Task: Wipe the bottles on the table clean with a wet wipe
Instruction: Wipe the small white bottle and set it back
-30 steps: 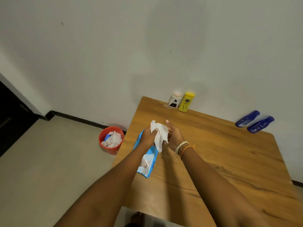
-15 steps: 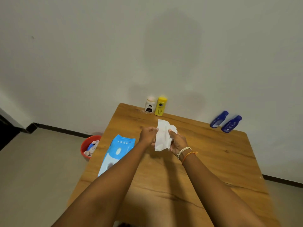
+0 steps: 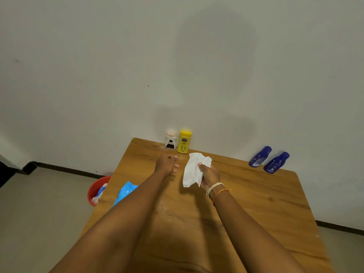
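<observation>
My right hand [image 3: 209, 175] grips a white wet wipe [image 3: 194, 168] above the wooden table [image 3: 256, 203]. My left hand [image 3: 167, 163] hovers just left of it with loosely curled fingers, holding nothing. A white bottle [image 3: 170, 139] and a yellow bottle [image 3: 184, 141] stand upright at the table's far edge by the wall, just beyond my left hand. Two dark blue bottles [image 3: 260, 156] [image 3: 276, 162] stand leaning at the far right against the wall.
A blue wet-wipe pack [image 3: 126, 193] lies at the table's left edge, partly hidden by my left forearm. A red bin [image 3: 96, 189] with used wipes sits on the floor left of the table. The white wall runs right behind the bottles.
My left hand has let go of the wipe and moved left toward the white and yellow bottles. The wipe now hangs from my right hand alone. The view shifted right.
</observation>
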`<state>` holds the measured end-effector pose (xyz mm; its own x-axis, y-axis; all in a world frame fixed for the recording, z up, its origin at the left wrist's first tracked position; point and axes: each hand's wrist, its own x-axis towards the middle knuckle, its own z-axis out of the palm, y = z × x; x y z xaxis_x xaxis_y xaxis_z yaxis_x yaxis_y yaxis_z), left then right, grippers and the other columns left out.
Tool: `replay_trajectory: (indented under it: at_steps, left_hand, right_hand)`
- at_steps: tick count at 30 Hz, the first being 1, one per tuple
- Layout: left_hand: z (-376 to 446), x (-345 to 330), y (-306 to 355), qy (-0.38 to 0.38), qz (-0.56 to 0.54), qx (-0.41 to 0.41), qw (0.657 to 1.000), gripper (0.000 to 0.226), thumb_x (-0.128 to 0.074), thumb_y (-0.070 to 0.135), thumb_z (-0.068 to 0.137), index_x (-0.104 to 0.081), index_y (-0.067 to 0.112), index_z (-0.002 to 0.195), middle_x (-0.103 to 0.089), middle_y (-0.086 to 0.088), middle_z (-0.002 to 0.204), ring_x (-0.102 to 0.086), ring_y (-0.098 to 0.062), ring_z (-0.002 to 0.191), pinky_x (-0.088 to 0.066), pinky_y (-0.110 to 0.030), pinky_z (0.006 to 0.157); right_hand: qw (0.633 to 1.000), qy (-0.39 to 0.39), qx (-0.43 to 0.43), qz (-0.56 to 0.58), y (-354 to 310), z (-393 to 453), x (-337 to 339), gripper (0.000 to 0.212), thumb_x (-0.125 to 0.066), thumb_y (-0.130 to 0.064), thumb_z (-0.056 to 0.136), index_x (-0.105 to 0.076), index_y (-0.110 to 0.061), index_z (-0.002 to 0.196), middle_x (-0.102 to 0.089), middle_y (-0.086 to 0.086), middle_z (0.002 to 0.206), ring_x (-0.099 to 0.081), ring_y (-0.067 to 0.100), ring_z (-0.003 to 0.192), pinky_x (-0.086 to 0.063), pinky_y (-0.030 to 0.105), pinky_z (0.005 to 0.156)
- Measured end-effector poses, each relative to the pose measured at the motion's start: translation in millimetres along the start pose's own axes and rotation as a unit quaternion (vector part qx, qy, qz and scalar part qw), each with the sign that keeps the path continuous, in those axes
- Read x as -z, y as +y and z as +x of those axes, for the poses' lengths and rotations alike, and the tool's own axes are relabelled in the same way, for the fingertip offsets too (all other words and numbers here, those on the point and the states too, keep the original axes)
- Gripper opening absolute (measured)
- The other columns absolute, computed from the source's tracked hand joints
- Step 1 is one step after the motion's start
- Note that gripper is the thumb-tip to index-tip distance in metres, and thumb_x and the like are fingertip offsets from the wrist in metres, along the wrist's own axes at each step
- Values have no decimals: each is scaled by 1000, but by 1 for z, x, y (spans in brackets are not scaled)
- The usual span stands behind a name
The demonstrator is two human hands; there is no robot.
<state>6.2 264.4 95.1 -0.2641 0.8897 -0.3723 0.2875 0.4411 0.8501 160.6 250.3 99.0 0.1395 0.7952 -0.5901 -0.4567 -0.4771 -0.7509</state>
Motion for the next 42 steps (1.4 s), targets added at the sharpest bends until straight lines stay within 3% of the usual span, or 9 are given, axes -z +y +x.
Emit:
replay_trajectory:
  at_steps: [3, 5, 7, 10, 14, 23, 32, 36, 42]
  left_hand:
    - [39, 0, -1, 21, -5, 6, 1000, 23, -46, 23, 97, -63, 10, 90, -67, -10, 83, -61, -22, 65, -46, -27, 58]
    - [69, 0, -6, 39, 13, 13, 999, 24, -49, 21, 96, -60, 9, 79, -67, -16, 92, -62, -31, 84, -45, -31, 69]
    - [99, -3, -9, 52, 24, 22, 998, 22, -52, 22, 94, -61, 2, 95, -65, -19, 108, -59, -35, 100, -46, -35, 78]
    - [131, -8, -6, 67, 20, 38, 997, 41, -60, 21, 92, -47, 2, 126, -55, -16, 125, -54, -33, 114, -44, -34, 86]
    - [169, -20, -9, 73, 12, 37, 997, 65, -70, 22, 85, -36, 7, 137, -48, -16, 137, -49, -33, 123, -44, -37, 98]
    - [199, -26, -22, 73, 78, -23, 994, 64, -73, 36, 80, -43, 9, 130, -56, -13, 127, -54, -32, 115, -48, -37, 92]
    - [153, -13, -26, 127, -42, -27, 991, 55, -74, 27, 81, -50, 8, 126, -58, -12, 122, -57, -27, 112, -47, -33, 91]
    - [116, -13, -20, 40, -110, 25, 993, 41, -78, 24, 76, -54, 15, 109, -64, -13, 111, -65, -27, 96, -55, -44, 87]
    - [31, -33, 11, -134, -179, 32, 974, 25, -72, 20, 82, -62, 11, 104, -68, -15, 95, -66, -26, 74, -55, -33, 66]
  right_hand:
    - [1000, 8, 4, -11, 9, 32, -16, 34, -62, -1, 86, -56, -2, 120, -61, 19, 122, -60, 36, 108, -46, 53, 97]
    - [1000, 20, 3, -21, 18, 51, -24, 36, -62, -3, 87, -55, -2, 122, -61, 19, 123, -60, 34, 108, -47, 51, 97]
    - [999, 31, -1, -29, 27, 69, -29, 36, -62, -5, 88, -55, -2, 123, -62, 17, 121, -60, 32, 105, -48, 49, 96]
    - [998, 47, -10, -31, 42, 88, -32, 32, -61, -6, 88, -56, -2, 120, -63, 13, 108, -60, 29, 96, -50, 46, 92]
    - [998, 46, -31, -26, 57, 106, -36, 37, -62, -7, 87, -55, -3, 123, -64, 12, 107, -61, 30, 95, -51, 49, 89]
    - [997, 61, -54, -6, 60, 124, -36, 37, -63, -11, 88, -54, -7, 124, -63, 11, 107, -60, 31, 97, -48, 54, 93]
    - [998, 55, -42, 10, 46, 91, -42, 36, -61, -8, 88, -55, -4, 123, -62, 15, 115, -59, 31, 101, -47, 52, 96]
    - [997, 37, -28, 61, 31, 61, -34, 32, -61, -8, 89, -56, -6, 120, -63, 13, 114, -61, 32, 103, -48, 52, 95]
    - [989, 17, 3, 146, 11, 6, 11, 34, -63, -8, 87, -57, -8, 120, -63, 17, 119, -61, 35, 107, -47, 56, 94]
